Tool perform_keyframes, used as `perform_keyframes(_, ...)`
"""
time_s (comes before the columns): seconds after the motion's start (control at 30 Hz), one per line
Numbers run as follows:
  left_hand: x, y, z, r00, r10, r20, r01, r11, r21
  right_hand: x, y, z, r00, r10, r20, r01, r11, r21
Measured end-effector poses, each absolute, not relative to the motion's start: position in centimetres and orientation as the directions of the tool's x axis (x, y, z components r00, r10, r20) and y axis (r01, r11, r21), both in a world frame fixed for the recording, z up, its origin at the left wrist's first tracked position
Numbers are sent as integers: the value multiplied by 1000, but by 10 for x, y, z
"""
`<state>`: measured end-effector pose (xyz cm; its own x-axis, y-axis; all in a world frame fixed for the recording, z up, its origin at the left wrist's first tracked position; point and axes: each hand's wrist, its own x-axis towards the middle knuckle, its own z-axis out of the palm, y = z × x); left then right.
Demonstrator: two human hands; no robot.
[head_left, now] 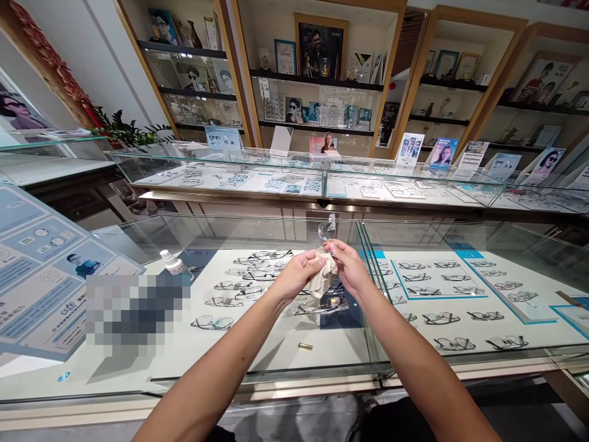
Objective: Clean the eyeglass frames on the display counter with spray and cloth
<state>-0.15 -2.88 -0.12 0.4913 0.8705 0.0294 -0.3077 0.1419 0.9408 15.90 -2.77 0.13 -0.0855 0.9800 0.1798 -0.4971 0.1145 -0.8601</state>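
Above the glass display case, my left hand (301,270) is closed around a cream cleaning cloth (322,279) that hangs down between my hands. My right hand (347,264) is closed beside it, its fingers pinching a pair of eyeglasses (327,231). One clear round lens stands up above the fingertips. The rest of the glasses is hidden by the cloth and fingers. Under my hands, inside the case, lie several pairs of eyeglasses (212,322) in rows. A small gold-coloured piece (305,347) lies near the front of the case.
A white bottle (173,264) stands left on the glass, near a blurred dark patch and a blue-and-white leaflet stand (50,276). The right-hand case (453,319) holds more eyeglasses. Farther back are another glass counter (294,175) with small signs and wooden shelves (317,80).
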Motion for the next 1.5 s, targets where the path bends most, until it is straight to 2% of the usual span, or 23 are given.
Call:
perform_keyframes(0.23, 3, -32, -1, 482, 874, 66, -344, 119, 931, 156, -30, 1, -114, 981, 156, -537, 71, -840)
perform_keyframes(0.43, 12, -36, -5, 385, 921, 59, -416, 116, 902, 151, -33, -1, -109, 977, 183, -551, 94, -829)
perform_keyframes(0.7, 13, -38, -5, 255, 953, 165, -385, -57, 921, 147, -37, -2, -117, 950, 291, -453, 210, -866)
perform_keyframes(0.8, 9, -37, -2, 282, 944, 170, -363, -59, 930, 151, -37, 1, -98, 953, 285, -423, 220, -879)
perform_keyframes(0.97, 4, -37, 3, 374, 917, 140, -351, 1, 936, 151, -39, 6, -86, 974, 209, -475, 144, -868)
perform_keyframes(1.13, 7, -39, 2, 310, 943, 118, -370, 5, 929, 143, -41, 2, -112, 979, 173, -518, 91, -851)
perform_keyframes(1.23, 8, -38, 1, 290, 945, 150, -378, -31, 925, 143, -41, 1, -110, 975, 195, -495, 117, -861)
perform_keyframes(1.4, -1, -31, 1, 431, 889, 152, -349, 8, 937, 151, -39, 4, -67, 980, 189, -472, 135, -871)
perform_keyframes(1.5, -2, -30, 0, 423, 896, 134, -337, 18, 941, 149, -38, 3, -49, 980, 191, -477, 145, -867)
